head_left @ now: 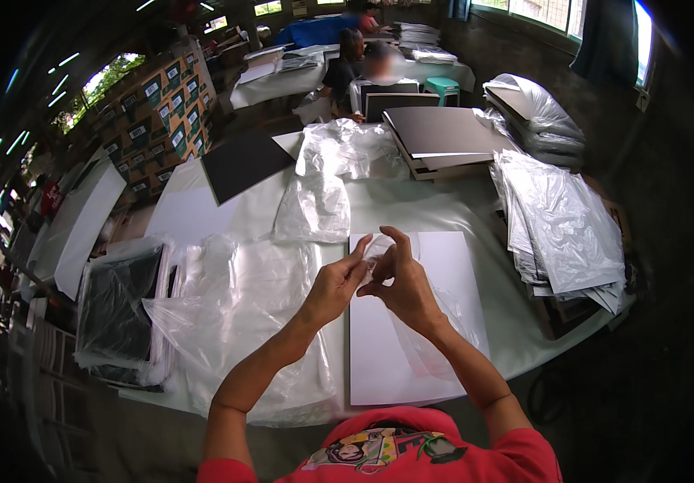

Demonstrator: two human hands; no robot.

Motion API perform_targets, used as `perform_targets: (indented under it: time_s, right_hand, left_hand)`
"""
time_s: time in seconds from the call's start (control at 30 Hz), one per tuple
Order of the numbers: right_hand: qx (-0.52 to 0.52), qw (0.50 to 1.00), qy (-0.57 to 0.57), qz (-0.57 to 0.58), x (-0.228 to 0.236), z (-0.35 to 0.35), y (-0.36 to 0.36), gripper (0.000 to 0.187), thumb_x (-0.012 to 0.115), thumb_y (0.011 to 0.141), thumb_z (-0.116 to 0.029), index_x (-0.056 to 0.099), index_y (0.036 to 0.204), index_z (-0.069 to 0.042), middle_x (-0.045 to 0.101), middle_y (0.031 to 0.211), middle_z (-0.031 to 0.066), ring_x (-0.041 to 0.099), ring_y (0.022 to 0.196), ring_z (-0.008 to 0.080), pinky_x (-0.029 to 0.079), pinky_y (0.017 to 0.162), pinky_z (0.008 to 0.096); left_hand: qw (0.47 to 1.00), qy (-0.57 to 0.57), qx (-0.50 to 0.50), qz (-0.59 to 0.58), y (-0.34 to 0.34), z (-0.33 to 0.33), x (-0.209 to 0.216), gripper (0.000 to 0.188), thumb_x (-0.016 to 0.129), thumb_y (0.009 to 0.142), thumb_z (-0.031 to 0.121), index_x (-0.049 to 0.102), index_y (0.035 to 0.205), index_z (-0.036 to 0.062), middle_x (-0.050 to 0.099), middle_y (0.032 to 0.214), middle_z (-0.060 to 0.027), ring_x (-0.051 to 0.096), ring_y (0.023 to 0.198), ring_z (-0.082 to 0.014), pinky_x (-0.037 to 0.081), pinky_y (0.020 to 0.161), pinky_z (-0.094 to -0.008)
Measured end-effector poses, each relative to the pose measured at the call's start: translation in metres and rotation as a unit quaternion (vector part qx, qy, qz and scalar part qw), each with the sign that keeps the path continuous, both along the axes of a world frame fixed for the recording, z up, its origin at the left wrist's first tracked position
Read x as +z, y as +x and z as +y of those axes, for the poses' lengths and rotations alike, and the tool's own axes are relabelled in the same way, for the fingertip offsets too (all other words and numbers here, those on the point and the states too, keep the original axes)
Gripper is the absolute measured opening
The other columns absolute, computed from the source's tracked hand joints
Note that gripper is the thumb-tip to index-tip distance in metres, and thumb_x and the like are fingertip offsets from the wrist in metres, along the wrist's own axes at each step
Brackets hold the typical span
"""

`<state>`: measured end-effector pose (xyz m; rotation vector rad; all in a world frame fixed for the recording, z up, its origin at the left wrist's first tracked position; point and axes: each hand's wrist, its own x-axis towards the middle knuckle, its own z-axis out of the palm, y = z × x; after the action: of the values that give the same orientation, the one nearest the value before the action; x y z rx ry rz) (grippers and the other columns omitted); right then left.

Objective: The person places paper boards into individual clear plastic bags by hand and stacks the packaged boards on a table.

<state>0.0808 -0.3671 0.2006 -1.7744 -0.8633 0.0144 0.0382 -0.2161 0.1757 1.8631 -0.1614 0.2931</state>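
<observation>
My left hand pinches the gathered edge of a clear plastic bag between thumb and fingers. Close beside it, my right hand has its fingers curled round the same gathered edge. The rest of the bag trails down beneath my right forearm. Below both hands lies a white sheet of board, flat near the table's front edge. To the left, loose clear plastic bags spread across the table, partly under my left forearm. More crumpled plastic lies beyond my hands.
A plastic-wrapped stack of dark panels sits at the left edge of the table. Stacked plastic-covered sheets stand at the right. Dark boards lie at the far side, where people sit. Cardboard boxes are piled back left.
</observation>
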Motion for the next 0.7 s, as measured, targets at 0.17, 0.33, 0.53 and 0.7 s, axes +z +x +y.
perform_targets:
  time_s: [0.17,0.33,0.53,0.7]
  right_hand:
    - [0.013,1.0,-0.001,0.023,0.0,-0.003,-0.003,0.081,0.081,0.061,-0.003,0.031,0.125,-0.003,0.051,0.068,0.0032,0.052,0.062,0.0137,0.046,0.063,0.0294]
    - [0.088,0.962,0.123,0.228,0.011,-0.019,-0.004,0.058,0.08,0.061,-0.001,0.045,0.107,-0.003,0.046,0.071,-0.0003,0.047,0.063,0.0092,0.041,0.06,0.024]
    - [0.183,0.853,0.284,0.399,0.025,-0.041,-0.018,0.022,0.07,0.072,0.001,0.051,0.079,-0.008,0.045,0.072,-0.0032,0.043,0.067,0.0071,0.037,0.061,0.0235]
    - [0.091,0.818,0.341,0.454,0.028,-0.035,-0.01,0.015,0.067,0.079,-0.005,0.052,0.078,-0.008,0.05,0.077,-0.0023,0.048,0.073,0.0082,0.042,0.072,0.0251]
  left_hand:
    - [0.994,0.088,0.066,-0.028,-0.006,0.004,-0.003,0.042,0.043,0.094,0.012,0.035,0.135,0.0063,0.063,0.106,-0.0164,0.065,0.084,-0.0261,0.048,0.078,-0.028]
    - [0.965,0.192,0.14,-0.114,0.009,0.033,-0.022,0.043,0.042,0.092,0.008,0.034,0.135,0.0058,0.061,0.102,-0.0193,0.06,0.083,-0.0368,0.043,0.092,-0.0381]
    - [0.842,0.451,0.292,0.059,0.027,0.121,-0.045,0.058,0.043,0.085,-0.001,0.024,0.14,0.0065,0.059,0.106,-0.0243,0.062,0.088,-0.0328,0.033,0.104,-0.0381]
    - [0.983,-0.105,0.113,-0.104,-0.011,0.05,0.028,0.078,0.056,0.087,0.034,0.01,0.142,0.0023,0.036,0.138,-0.0188,0.044,0.12,-0.0229,0.034,0.1,-0.0312]
